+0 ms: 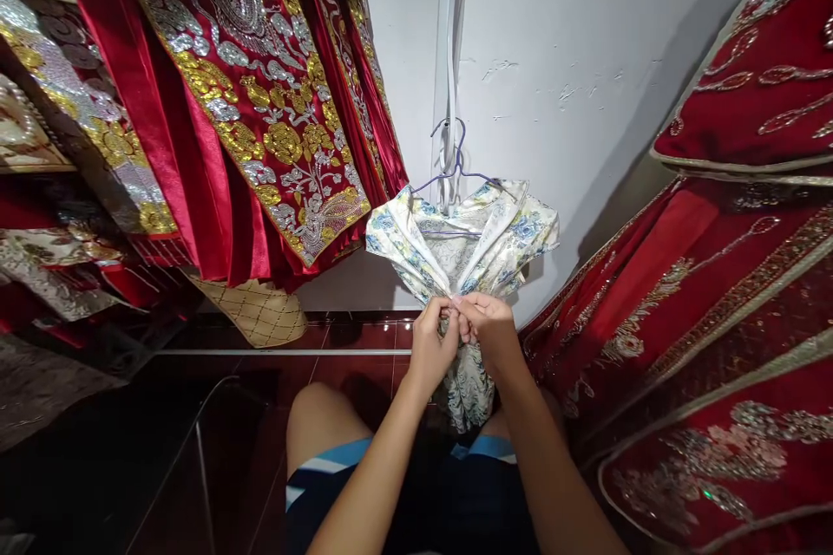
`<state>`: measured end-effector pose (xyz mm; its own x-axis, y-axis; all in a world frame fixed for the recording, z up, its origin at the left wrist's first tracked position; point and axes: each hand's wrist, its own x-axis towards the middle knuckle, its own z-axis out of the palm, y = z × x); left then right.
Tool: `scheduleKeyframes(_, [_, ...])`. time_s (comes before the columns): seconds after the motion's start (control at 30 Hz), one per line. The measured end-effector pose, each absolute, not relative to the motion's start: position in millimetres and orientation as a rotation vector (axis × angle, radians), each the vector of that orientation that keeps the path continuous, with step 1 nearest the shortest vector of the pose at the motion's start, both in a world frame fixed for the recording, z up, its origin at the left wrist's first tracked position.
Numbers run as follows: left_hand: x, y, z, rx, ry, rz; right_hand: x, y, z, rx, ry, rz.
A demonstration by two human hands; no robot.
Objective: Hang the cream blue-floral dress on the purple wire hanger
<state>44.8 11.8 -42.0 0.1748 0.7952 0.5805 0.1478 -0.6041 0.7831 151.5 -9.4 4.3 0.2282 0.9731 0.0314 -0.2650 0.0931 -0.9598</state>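
Observation:
A white garment with a blue and yellow floral pattern (527, 230) hangs on a thin purple hanger (459, 158) against the wall. Its V-shaped collar runs down to the front, where both hands meet. My left hand (437, 331) is closed, its fingers pinching the fabric at the bottom of the neckline. Touching it from the right, my right hand (482, 317) pinches the same spot with thumb and fingers. The fingertips hide the exact bit of cloth between them. Below the hands, the lower part of the garment (469, 390) hangs gathered and narrow.
Red garments with gold and silver sequins (279, 121) hang at the left. More red embroidered garments (703, 295) fill the right side. A white pole (449, 43) runs down the wall (573, 35). My knees are below, over a dark red tiled floor (338, 364).

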Motion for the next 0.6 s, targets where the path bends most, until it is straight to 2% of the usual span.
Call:
scheduleKeyframes(0.1, [47, 7, -48, 2.067, 0.979, 1.304, 161, 13, 17, -1.022, -0.773, 1.093])
scheduleKeyframes(0.23, [53, 1, -56, 2.355, 1.224, 0.846, 173, 64, 66, -0.95, -0.75, 0.96])
scheduleKeyframes(0.4, [48, 11, -40, 2.593, 1.272, 0.385, 176, 94, 109, -0.91, -0.799, 0.927])
scheduleKeyframes(0.5, [37, 31, -11, 2.485, 1.184, 0.513, 175, 83, 102, -0.877, -0.88, 0.949])
scheduleKeyframes(0.6, [26, 59, 31, 2.299, 1.096, 1.046, 174, 71, 91, -0.864, -0.973, 0.938])
